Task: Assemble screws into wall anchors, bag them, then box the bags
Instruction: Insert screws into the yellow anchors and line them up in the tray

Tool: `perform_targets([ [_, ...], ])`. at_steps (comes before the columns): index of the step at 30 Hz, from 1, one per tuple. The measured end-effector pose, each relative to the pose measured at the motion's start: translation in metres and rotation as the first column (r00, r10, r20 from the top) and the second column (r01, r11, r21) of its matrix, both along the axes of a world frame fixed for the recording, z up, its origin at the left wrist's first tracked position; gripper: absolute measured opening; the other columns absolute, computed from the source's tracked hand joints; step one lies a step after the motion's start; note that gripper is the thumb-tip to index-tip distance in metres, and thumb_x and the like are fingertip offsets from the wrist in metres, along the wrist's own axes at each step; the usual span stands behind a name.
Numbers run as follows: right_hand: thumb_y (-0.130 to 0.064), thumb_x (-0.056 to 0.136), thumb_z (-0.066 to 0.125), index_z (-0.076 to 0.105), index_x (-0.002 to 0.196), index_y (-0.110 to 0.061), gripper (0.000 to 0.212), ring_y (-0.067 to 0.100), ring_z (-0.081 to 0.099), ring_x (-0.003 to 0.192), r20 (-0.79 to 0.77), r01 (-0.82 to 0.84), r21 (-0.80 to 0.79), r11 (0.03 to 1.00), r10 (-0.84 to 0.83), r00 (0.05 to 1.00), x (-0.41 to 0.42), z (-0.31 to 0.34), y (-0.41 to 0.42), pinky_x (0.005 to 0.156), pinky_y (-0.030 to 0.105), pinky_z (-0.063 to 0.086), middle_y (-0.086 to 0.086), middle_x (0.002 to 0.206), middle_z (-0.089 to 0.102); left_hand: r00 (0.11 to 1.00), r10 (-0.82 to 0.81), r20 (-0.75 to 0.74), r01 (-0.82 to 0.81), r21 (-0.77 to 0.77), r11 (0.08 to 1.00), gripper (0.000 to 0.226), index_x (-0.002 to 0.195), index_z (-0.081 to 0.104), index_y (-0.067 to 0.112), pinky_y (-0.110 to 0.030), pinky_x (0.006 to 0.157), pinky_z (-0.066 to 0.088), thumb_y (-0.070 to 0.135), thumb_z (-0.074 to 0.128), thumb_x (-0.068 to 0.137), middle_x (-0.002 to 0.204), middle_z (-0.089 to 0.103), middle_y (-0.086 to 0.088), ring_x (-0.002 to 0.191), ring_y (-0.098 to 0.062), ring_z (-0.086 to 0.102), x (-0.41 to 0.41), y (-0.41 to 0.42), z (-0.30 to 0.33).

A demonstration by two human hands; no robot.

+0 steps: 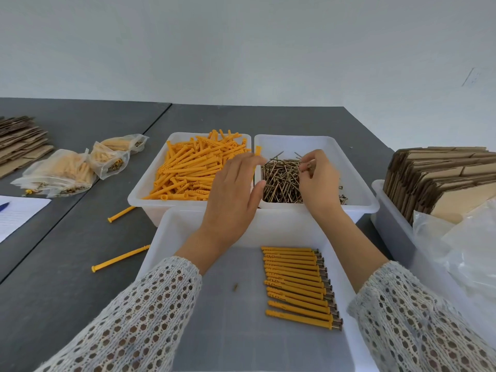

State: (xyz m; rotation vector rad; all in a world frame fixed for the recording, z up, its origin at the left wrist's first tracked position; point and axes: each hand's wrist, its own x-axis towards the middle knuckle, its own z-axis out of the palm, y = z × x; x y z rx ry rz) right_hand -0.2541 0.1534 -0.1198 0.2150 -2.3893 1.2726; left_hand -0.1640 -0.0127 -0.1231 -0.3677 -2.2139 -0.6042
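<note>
Dark grey desk (67,264), two tops butted with a seam running left of centre, plain pale wall behind. Three white bins: back-left anchor bin (145,189) heaped with loose orange wall anchors (188,173), back-right screw bin (357,183) with a pile of brass-coloured screws (281,183), and a near tray (166,237) holding about fourteen assembled anchors (298,285) in a neat row, screw heads to the right. Left hand (233,200) hovers over the bin divide, fingers straight and spread, grip apart, holding nothing. Right hand (319,178) is in the screw bin, fingertips pinching a screw, grip clamped on it. Two stray anchors (120,260) lie on the desk left of the tray. Three filled bags (61,173) sit at left, beside flat cardboard (18,140) and a sheet of paper (18,213). At right, a fourth bin (386,210) with folded cartons (442,178) and clear plastic bags (461,245).
</note>
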Motion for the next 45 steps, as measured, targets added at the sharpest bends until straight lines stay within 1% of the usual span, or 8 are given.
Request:
perform_targets([
  [4, 0.002, 0.096, 0.048, 0.057, 0.101, -0.013, 0.018, 0.012, 0.065, 0.073, -0.061, -0.021, -0.193, 0.981, 0.009, 0.998, 0.003, 0.003, -0.002, 0.067, 0.02, 0.052, 0.004, 0.087, 0.067, 1.0, -0.01, -0.02, 0.01, -0.008, 1.0, 0.007, 0.101, 0.056, 0.014, -0.042, 0.073, 0.043, 0.011, 0.05, 0.101, 0.087, 0.053, 0.014, 0.073, -0.006, 0.046, 0.0, -0.001, 0.002],
  [7, 0.001, 0.097, 0.045, 0.052, 0.105, -0.016, 0.02, 0.011, 0.066, 0.063, -0.081, -0.046, -0.337, 0.94, 0.02, 0.997, 0.008, 0.009, -0.003, 0.065, 0.02, 0.054, 0.006, 0.081, 0.069, 0.999, 0.0, 0.046, 0.002, -0.039, 0.999, 0.005, 0.101, 0.053, 0.015, -0.039, 0.067, 0.042, 0.012, 0.049, 0.102, 0.078, 0.061, 0.01, 0.058, -0.012, 0.049, 0.001, -0.002, 0.001],
  [13, -0.003, 0.103, 0.041, 0.043, 0.103, -0.012, 0.009, 0.019, 0.067, 0.056, 0.009, -0.069, -0.656, 0.752, 0.1, 0.995, 0.015, 0.018, -0.004, 0.055, 0.025, 0.054, 0.012, 0.074, 0.071, 0.986, 0.066, 0.155, -0.057, -0.06, 0.997, 0.022, 0.123, 0.053, 0.02, -0.039, 0.054, 0.052, 0.019, 0.052, 0.102, 0.091, 0.07, 0.009, 0.074, -0.014, 0.067, -0.001, -0.001, -0.004],
  [15, -0.004, 0.103, 0.042, 0.045, 0.098, -0.011, 0.01, 0.021, 0.068, 0.058, 0.02, -0.085, -0.707, 0.702, 0.14, 0.99, 0.016, 0.019, -0.004, 0.056, 0.028, 0.057, 0.012, 0.073, 0.072, 0.985, 0.056, 0.162, -0.05, -0.042, 0.998, 0.02, 0.12, 0.057, 0.023, -0.038, 0.058, 0.053, 0.021, 0.054, 0.101, 0.09, 0.071, 0.008, 0.079, -0.013, 0.068, -0.003, -0.002, -0.007],
  [19, -0.003, 0.103, 0.043, 0.047, 0.095, -0.009, 0.011, 0.023, 0.07, 0.059, 0.015, -0.117, -0.773, 0.623, 0.202, 0.979, 0.019, 0.02, -0.008, 0.056, 0.027, 0.056, 0.015, 0.075, 0.073, 0.984, 0.06, 0.166, -0.066, 0.03, 0.997, 0.016, 0.115, 0.061, 0.025, -0.03, 0.053, 0.046, 0.024, 0.058, 0.1, 0.075, 0.066, 0.009, 0.061, -0.009, 0.058, -0.007, -0.006, -0.011],
  [26, -0.004, 0.103, 0.044, 0.046, 0.096, -0.008, 0.009, 0.022, 0.07, 0.06, 0.05, -0.099, -0.847, 0.523, 0.264, 0.963, 0.019, 0.02, -0.011, 0.057, 0.025, 0.055, 0.012, 0.071, 0.072, 0.985, 0.082, 0.154, -0.088, 0.031, 0.996, 0.016, 0.114, 0.064, 0.025, -0.039, 0.06, 0.053, 0.026, 0.06, 0.099, 0.081, 0.072, 0.006, 0.072, -0.015, 0.068, -0.007, -0.006, -0.01],
  [40, -0.007, 0.102, 0.049, 0.052, 0.101, -0.004, 0.004, 0.025, 0.073, 0.066, 0.121, -0.192, -0.776, 0.6, 0.442, 0.889, 0.033, 0.021, -0.022, 0.056, 0.026, 0.058, 0.017, 0.085, 0.074, 0.989, 0.059, 0.139, -0.068, 0.058, 0.996, 0.016, 0.113, 0.064, 0.024, -0.041, 0.062, 0.055, 0.024, 0.062, 0.097, 0.087, 0.074, 0.005, 0.077, -0.016, 0.07, -0.009, -0.006, -0.012],
  [45, -0.019, 0.104, 0.046, 0.061, 0.084, -0.004, 0.03, 0.022, 0.069, 0.055, 0.169, -0.247, -0.657, 0.712, 0.459, 0.872, 0.032, 0.021, -0.021, 0.049, 0.026, 0.053, 0.009, 0.091, 0.076, 0.975, -0.027, 0.221, -0.023, 0.223, 0.975, 0.015, 0.111, 0.064, 0.019, -0.034, 0.072, 0.058, 0.015, 0.063, 0.096, 0.095, 0.075, 0.003, 0.08, -0.01, 0.072, -0.009, -0.003, -0.007],
])
